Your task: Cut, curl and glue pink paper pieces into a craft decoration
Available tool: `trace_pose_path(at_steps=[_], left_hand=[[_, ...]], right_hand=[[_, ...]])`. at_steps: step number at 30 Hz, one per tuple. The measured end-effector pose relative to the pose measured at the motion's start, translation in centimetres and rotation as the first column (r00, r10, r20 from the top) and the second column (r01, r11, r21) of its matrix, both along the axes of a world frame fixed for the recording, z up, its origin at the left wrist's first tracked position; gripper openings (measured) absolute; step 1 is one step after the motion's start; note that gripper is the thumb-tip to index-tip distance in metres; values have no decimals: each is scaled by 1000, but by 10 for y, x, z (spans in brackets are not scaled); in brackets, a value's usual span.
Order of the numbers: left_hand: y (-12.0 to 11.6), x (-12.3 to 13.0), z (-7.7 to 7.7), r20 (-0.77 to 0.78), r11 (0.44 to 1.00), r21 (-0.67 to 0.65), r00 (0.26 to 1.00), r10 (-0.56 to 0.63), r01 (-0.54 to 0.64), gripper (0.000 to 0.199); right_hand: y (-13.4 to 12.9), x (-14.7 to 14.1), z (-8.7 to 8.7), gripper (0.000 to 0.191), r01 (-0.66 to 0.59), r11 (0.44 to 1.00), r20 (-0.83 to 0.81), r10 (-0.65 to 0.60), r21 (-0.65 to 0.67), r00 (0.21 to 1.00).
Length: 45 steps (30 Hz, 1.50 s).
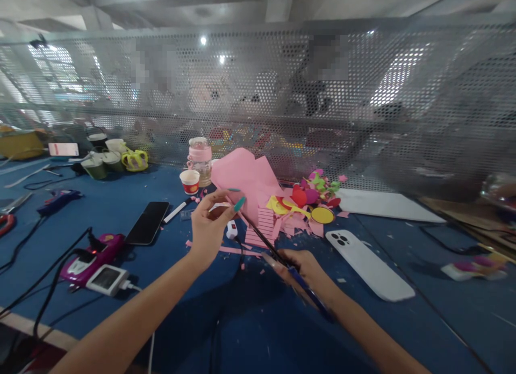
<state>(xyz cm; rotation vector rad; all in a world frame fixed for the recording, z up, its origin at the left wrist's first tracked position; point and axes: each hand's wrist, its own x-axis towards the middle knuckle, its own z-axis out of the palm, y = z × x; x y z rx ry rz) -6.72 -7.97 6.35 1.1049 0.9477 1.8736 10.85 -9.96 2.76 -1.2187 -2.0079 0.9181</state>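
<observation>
My left hand (pixel 213 223) is raised over the middle of the blue table, its thumb and fingers pinching a small pink paper piece (pixel 238 207). To its right, my right hand (pixel 300 272) grips a pair of scissors (pixel 300 280) with blue handles. The dark blades point up and left toward the paper piece. Behind them lie large pink sheets (pixel 244 175). Striped pink paper (pixel 262 226) and loose pink scraps (pixel 293 223) are beside the blades. Yellow, red, purple and green cut shapes (pixel 308 194) are heaped at the back right.
A white phone (pixel 368 264) lies at right, a black phone (pixel 148 222) at left. Also at left are a purple power strip (pixel 100 250) with cables and a charger. A paper cup (pixel 189 181) and pink-lidded jar (pixel 200 160) stand before the perforated metal screen (pixel 250 94).
</observation>
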Motion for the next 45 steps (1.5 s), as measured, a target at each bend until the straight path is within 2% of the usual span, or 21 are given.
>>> trace_pose_path(at_steps=[8,13,16,20,25,32,37,45], left_hand=[[1,1,-2,-53,1000,9,998,29,-29,25],[1,0,-1,21,1000,15,1000,-11,10,19],[2,-1,-1,37,1000,-3,999,30,-30,18],[2,-1,-1,14,999,-6,999,39,-39,19],[2,0,-4,-20,1000,-3,999,31,-31,18],[2,0,-3,-32,1000,5,999,31,-31,16],[3,0,-6,-75,999,5,996,45,-45,17],[3,1,-7,-71,1000,-4,997,25,-25,17]], right_hand=[[1,1,-1,34,-44,999,30,45,-19,999],[-1,0,4,38,-10,998,-4,10,-62,1000],[-2,0,4,39,-12,996,-14,11,-84,1000],[-2,0,4,40,-55,997,-1,55,-60,998],[-2,0,5,43,-51,997,-3,50,-55,999],[-2,0,4,39,-11,998,-23,10,-57,1000],[1,2,-2,33,-56,998,7,56,-36,998],[2,3,-1,32,-42,999,14,43,-28,999]])
